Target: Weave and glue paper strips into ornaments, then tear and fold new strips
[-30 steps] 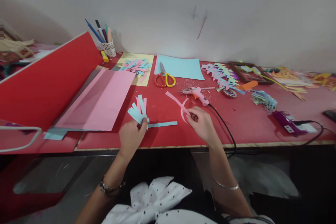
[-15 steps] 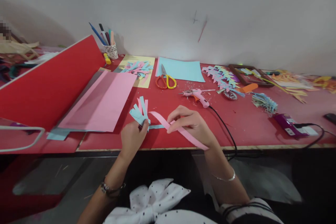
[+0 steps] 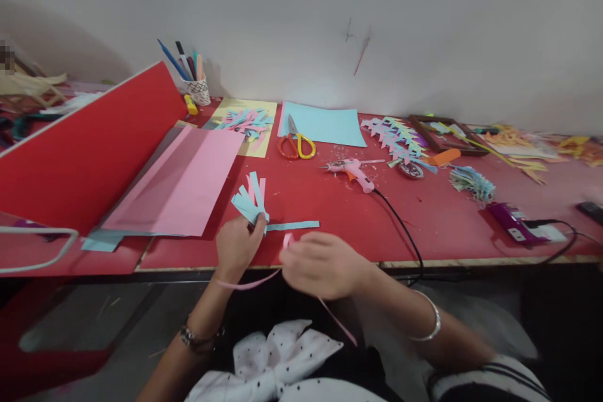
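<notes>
My left hand is closed on a bundle of blue and pink paper strips, which fan out above the thumb. One blue strip sticks out from the bundle to the right, over the red tabletop. Just below it, my right hand is closed and slightly blurred, gripping a long pink paper strip. The strip makes a small loop above the fingers. One end trails left by my left wrist and the other hangs down below the table edge. My fingers hide its middle.
Scissors and a pink glue gun with a black cord lie beyond my hands. Pink sheets lean by a red board on the left. Cut strips, a pen cup, a woven paper chain and a purple box are around.
My right hand has come down and slightly left with the pink strip, which now loops and trails below the table edge. My left hand and the bundle have hardly moved.
</notes>
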A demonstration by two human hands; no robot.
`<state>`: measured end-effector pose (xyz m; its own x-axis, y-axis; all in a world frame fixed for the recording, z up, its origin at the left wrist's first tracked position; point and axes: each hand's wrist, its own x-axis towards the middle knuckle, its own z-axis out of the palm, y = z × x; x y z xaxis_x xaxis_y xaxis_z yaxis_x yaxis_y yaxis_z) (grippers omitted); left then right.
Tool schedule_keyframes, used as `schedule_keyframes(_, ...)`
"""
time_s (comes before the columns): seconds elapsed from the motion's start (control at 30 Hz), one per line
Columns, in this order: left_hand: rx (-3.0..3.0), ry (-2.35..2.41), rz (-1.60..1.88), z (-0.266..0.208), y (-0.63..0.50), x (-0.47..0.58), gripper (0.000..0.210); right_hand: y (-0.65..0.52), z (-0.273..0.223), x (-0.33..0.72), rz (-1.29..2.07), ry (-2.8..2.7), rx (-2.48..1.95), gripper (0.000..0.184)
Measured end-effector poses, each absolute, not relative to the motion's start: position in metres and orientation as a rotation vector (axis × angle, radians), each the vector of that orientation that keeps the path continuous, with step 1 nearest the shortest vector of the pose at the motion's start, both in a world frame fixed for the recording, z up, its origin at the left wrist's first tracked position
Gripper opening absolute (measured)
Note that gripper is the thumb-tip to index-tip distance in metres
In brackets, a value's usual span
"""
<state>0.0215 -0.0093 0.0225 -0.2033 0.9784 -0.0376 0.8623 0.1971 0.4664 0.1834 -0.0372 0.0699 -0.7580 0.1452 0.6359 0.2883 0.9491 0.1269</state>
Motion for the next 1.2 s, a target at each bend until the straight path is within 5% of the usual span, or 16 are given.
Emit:
schedule_keyframes(0.23, 1.773, 2.101, 0.542, 0.017, -0.008, 0.021, 0.036, -0.012, 0.062, 0.191, 0.442, -1.956, -0.882, 0.010)
schedule_keyframes(0.47, 1.734, 2.089, 0.566, 0.022, -0.010, 0.021, 0.039, -0.012, 0.064, 0.198, -0.390, -2.449, -0.397, 0.022)
schedule_keyframes(0.53, 1.718, 2.090, 0.578, 0.023, -0.010, 0.021, 0.038, -0.011, 0.065, 0.199, -0.411, -2.394, -0.453, 0.025)
schedule_keyframes(0.9, 1.739, 2.051, 0.576, 0.024, -0.010, 0.020, 0.035, 0.008, 0.065, 0.204, -0.039, -2.216, -0.723, 0.022)
schedule_keyframes(1.2, 1.714, 2.004, 0.609, 0.022, -0.011, 0.019, 0.037, 0.013, 0.070, 0.204, 0.793, -2.109, -0.781, 0.022)
